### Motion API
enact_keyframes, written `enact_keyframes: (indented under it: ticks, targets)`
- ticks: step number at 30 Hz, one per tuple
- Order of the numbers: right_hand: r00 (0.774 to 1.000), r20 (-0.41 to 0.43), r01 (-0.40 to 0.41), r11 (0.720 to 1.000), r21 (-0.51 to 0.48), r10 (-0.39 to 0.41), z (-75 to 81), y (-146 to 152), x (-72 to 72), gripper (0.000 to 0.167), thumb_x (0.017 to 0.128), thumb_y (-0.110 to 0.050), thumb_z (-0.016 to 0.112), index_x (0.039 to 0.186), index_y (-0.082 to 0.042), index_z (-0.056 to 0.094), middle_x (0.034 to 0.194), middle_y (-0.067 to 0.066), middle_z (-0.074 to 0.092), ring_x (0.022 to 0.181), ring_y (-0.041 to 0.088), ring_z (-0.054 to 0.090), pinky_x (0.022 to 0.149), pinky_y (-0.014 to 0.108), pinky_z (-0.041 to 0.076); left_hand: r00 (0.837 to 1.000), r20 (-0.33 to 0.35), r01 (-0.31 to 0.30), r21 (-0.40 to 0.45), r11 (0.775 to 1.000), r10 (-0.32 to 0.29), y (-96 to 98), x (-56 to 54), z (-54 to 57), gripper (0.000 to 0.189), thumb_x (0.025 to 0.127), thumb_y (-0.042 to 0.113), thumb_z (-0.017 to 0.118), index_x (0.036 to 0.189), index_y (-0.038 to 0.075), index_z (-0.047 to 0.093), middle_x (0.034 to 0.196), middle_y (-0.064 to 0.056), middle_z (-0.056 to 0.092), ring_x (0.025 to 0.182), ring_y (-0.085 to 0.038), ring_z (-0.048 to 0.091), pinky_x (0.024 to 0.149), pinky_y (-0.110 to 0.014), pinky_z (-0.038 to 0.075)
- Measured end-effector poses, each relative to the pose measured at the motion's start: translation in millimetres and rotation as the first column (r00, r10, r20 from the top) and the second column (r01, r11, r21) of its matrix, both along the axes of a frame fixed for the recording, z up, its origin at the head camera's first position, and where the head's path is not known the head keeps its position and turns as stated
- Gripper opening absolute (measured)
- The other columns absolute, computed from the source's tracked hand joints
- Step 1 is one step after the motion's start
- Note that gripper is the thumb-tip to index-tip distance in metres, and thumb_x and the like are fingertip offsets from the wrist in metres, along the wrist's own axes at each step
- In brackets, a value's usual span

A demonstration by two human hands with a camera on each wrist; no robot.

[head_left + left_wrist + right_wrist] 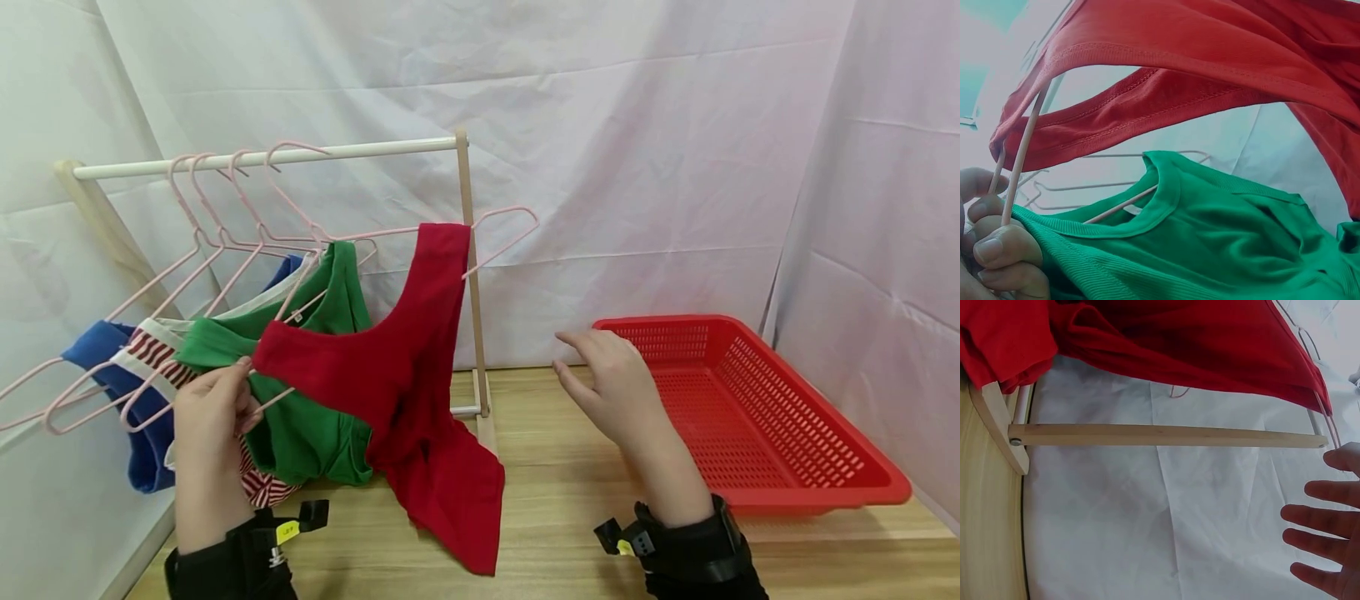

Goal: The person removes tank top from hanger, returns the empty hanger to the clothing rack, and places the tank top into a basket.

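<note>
A red tank top (420, 358) hangs by its straps on a pink hanger (501, 213), whose hook is over the rack's white rail. My left hand (213, 417) grips the near end of this hanger beside the red strap; the left wrist view shows the curled fingers (1007, 247) around the pink wire. Behind it hangs a green tank top (307, 433). My right hand (618, 387) is in the air between the rack and the basket, holding nothing. In the right wrist view its fingers (1316, 522) are spread, apart from the red cloth.
The rack's white rail (390, 150) spans wooden posts. Striped (153, 346) and blue (150, 442) garments hang further left on pink hangers. A red plastic basket (810, 408) stands at the right on the wooden table (555, 533). White cloth (637, 167) surrounds the back and sides.
</note>
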State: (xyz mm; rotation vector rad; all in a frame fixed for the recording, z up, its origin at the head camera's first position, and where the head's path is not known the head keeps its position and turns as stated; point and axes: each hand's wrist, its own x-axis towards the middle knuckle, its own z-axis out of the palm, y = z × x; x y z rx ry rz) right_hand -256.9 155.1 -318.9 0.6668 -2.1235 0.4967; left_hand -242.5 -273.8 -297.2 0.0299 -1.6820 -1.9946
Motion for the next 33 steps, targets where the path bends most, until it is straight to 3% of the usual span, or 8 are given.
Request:
enact_keyframes:
  ticks: [5,10,18,26,33]
  targets:
    - [0.998,-0.062,-0.034,0.999,-0.039,0.032,2.2,0,2.1,0.034,0.086,-0.015,0.071,0.116,-0.001,0.066,0.108,0.014,0.068,0.098,0.031,0.06,0.085,0.05,0.048,1.0,0.007,0.014,-0.047,0.999,-0.014,4.8,-0.6,0.7,0.046,0.096,0.021,0.064,0.059,0.003,0.045,0.054,-0.003,0.024,0.042,-0.017,0.03,0.042,-0.025,0.031]
    - [0.994,-0.094,-0.068,0.995,-0.068,0.062,5.0,-1,3.8,0.033,0.086,-0.014,0.068,0.116,-0.001,0.067,0.11,0.014,0.066,0.101,0.031,0.058,0.088,0.049,0.046,0.999,-0.002,0.048,-0.109,0.993,-0.049,8.9,-0.8,1.1,0.049,0.097,0.021,0.063,0.058,0.003,0.039,0.054,-0.003,0.024,0.044,-0.018,0.028,0.044,-0.031,0.026]
    - [0.985,-0.152,-0.105,0.988,-0.115,0.087,8.0,-3,6.0,0.036,0.092,-0.023,0.058,0.116,0.001,0.066,0.115,0.015,0.064,0.105,0.032,0.056,0.09,0.047,0.043,0.996,0.015,0.089,-0.224,0.971,-0.088,16.1,-0.7,3.2,0.05,0.098,0.025,0.061,0.059,0.003,0.038,0.053,-0.002,0.027,0.044,-0.02,0.028,0.045,-0.035,0.023]
    - [0.974,-0.212,-0.12,0.98,-0.158,0.085,7.9,-4,4.7,0.039,0.089,-0.022,0.057,0.12,0.001,0.064,0.127,0.019,0.057,0.109,0.037,0.053,0.089,0.051,0.04,0.992,0.034,0.123,-0.287,0.95,-0.119,16.9,-1.4,1.2,0.051,0.098,0.028,0.06,0.061,0.003,0.037,0.052,-0.003,0.027,0.045,-0.021,0.027,0.048,-0.038,0.02]
    - [0.967,-0.247,-0.119,0.969,-0.215,0.065,7.7,-5,3.9,0.044,0.085,-0.02,0.059,0.125,-0.001,0.06,0.137,0.019,0.05,0.104,0.038,0.05,0.085,0.053,0.036,0.99,0.035,0.137,-0.399,0.907,-0.134,17.8,-1.3,3.2,0.051,0.099,0.029,0.058,0.061,0.0,0.04,0.05,-0.002,0.03,0.043,-0.021,0.03,0.045,-0.036,0.024]
